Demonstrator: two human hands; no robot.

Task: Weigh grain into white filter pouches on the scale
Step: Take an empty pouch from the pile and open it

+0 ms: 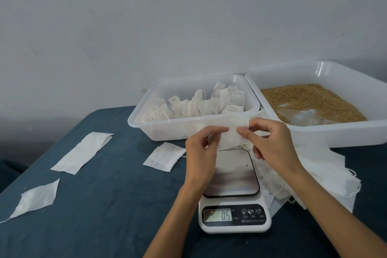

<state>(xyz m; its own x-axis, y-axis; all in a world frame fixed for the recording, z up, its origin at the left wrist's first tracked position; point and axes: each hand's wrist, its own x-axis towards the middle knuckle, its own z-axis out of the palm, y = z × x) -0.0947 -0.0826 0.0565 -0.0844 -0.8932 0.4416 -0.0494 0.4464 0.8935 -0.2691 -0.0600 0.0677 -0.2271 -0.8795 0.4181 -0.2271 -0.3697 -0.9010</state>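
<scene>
**Pouch held above the scale**

Pouch [230, 135], white and empty, is up in the air over the far end of the scale [232, 190], pinched from both sides. Left hand [202, 153] pinches its left edge between thumb and fingertips; right hand [272, 142] pinches the right edge the same way, other fingers curled. The pouch's top edge overlaps the near wall of the left tub [188, 126] in this view; whether they touch cannot be told.

The scale's platform is bare and the display [217, 215] reads 0.5. Filled pouches [194, 104] crowd the left tub. Just beside it, rims near touching, the right tub [335, 132] holds grain [310, 100] and a clear scoop [303, 116]. A heap of empty pouches [326, 174] lies right of the scale, against its edge and under the right forearm.

Left of the scale the blue cloth [104, 205] has open room, broken by three flat pouches: one near [164, 156], a long one [82, 152], and one at the table's left edge [36, 200].
</scene>
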